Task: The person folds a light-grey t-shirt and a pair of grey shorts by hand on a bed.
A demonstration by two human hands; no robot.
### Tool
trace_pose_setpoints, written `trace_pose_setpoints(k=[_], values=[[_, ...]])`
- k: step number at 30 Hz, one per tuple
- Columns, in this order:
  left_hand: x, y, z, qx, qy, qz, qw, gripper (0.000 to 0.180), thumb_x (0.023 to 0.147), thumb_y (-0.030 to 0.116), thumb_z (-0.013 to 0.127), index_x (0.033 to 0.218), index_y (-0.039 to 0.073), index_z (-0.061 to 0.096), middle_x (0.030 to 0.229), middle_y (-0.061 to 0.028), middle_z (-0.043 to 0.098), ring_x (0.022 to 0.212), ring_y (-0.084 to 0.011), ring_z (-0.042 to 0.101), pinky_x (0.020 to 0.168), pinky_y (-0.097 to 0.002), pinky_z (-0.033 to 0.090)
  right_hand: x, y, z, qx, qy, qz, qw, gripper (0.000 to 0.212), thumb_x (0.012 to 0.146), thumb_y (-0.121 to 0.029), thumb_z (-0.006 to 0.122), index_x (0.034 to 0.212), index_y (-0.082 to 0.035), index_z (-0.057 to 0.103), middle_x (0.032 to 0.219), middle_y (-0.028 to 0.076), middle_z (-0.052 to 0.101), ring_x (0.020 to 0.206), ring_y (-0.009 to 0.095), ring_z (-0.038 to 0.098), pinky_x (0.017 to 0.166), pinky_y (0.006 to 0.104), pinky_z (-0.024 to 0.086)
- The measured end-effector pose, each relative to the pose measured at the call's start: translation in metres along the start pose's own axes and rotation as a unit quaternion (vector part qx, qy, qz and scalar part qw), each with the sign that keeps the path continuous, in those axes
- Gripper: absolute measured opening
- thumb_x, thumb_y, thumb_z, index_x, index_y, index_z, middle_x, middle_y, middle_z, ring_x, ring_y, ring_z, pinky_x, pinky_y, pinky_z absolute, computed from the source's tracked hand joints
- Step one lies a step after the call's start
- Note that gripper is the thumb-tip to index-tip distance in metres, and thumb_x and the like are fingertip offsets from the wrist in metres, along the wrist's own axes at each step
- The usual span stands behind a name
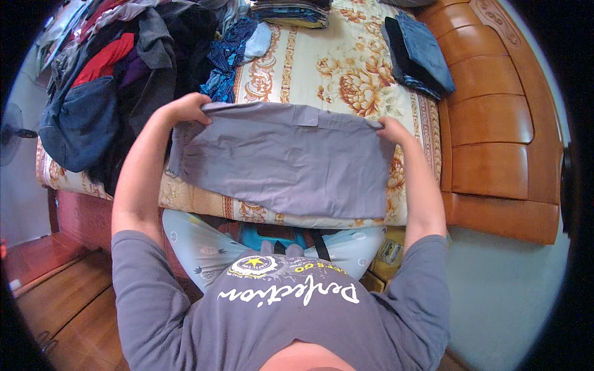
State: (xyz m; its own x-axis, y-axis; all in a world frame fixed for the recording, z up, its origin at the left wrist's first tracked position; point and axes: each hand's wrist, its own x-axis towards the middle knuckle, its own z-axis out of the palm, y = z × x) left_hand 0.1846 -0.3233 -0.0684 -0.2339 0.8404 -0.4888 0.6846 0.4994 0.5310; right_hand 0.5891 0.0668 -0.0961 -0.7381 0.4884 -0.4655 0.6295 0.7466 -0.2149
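A pair of grey trousers [278, 161], folded into a wide flat shape, lies across the near end of the bed. A small flap-like patch shows at its far edge. My left hand [189, 108] pinches the far left corner of the cloth. At the far right corner, my right hand [393, 131] grips it between thumb and fingers. The far edge is stretched between both hands, and light creases run over the middle. Parts of my fingertips are hidden by the fabric.
A heap of loose clothes [133, 68] covers the bed's left side, with a blue patterned garment [229, 55] beside it. Folded clothes [291, 13] are stacked at the far end. Folded jeans [424, 49] lie by the brown wooden headboard [489, 117]. A fan [12, 133] stands far left.
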Motion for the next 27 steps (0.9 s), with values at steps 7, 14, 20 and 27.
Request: trace_pose_setpoints(k=[7,14,20,27], values=[[-0.119,0.081,-0.076,0.072,0.286,0.118,0.948,0.035,0.067,-0.003,0.068,0.096,0.001,0.051,0.083,-0.0140,0.056,0.082,-0.0180,0.055,0.075,-0.0301,0.044,-0.124,-0.047,-0.131,0.067,0.300,-0.143,0.941,0.018,0.073,-0.006,0.062,0.089,-0.002,0.054,0.084,0.015,0.058,0.084,0.031,0.056,0.074,0.0362,0.043],[-0.169,0.058,0.015,0.218,0.550,0.203,0.780,0.042,0.061,-0.011,0.051,0.098,0.007,0.057,0.083,-0.0118,0.054,0.081,-0.0311,0.052,0.075,-0.0388,0.041,-0.210,-0.066,-0.069,-0.145,0.511,-0.167,0.831,0.016,0.067,0.000,0.055,0.081,-0.007,0.055,0.084,0.009,0.057,0.086,0.028,0.053,0.076,0.0391,0.039],[-0.137,-0.011,0.175,0.345,0.348,0.117,0.864,0.053,0.077,0.006,0.048,0.128,0.015,0.046,0.076,-0.0027,0.048,0.079,-0.0199,0.052,0.081,-0.0357,0.037,-0.181,-0.025,0.121,-0.053,0.419,-0.091,0.902,0.009,0.066,-0.002,0.053,0.071,-0.009,0.051,0.076,0.006,0.052,0.082,0.027,0.050,0.071,0.0390,0.040],[-0.140,-0.008,0.185,0.343,0.266,0.096,0.896,0.058,0.074,0.004,0.049,0.130,0.016,0.044,0.081,-0.0053,0.048,0.086,-0.0225,0.051,0.086,-0.0374,0.035,-0.193,-0.019,0.176,-0.072,0.352,0.004,0.933,0.008,0.069,-0.003,0.054,0.073,-0.010,0.051,0.079,0.007,0.050,0.086,0.027,0.050,0.072,0.0402,0.040]])
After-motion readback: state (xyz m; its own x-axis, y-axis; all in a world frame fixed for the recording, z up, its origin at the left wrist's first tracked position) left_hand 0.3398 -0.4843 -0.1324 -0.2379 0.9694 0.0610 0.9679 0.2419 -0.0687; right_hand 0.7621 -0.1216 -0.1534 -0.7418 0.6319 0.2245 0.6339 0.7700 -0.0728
